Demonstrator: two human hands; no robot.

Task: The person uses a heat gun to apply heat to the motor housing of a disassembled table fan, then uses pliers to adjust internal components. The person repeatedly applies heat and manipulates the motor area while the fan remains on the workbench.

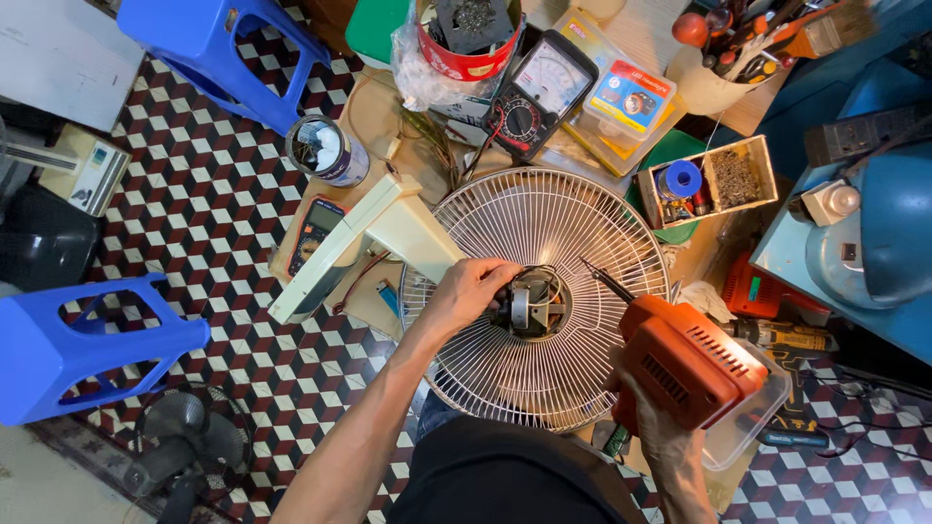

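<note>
A round white wire fan guard point(582, 223) lies flat in front of me, with the fan motor point(529, 306) at its centre. My left hand point(471, 291) grips the left side of the motor, fingers curled over it. Attached to the guard is the cream fan stand point(388, 228), which angles away to the upper left. My right hand point(646, 412) holds an orange power drill point(689, 359) by its handle. The drill's dark bit point(607, 279) points up-left toward the motor, its tip a short way from it.
Two blue plastic stools point(83, 349) point(218, 44) stand on the checkered floor at left. An analog multimeter point(539, 92), a wooden box of small parts point(709, 180), a tin can point(325, 150), a yellow cordless drill point(791, 340) and a dark fan point(184, 442) surround the guard.
</note>
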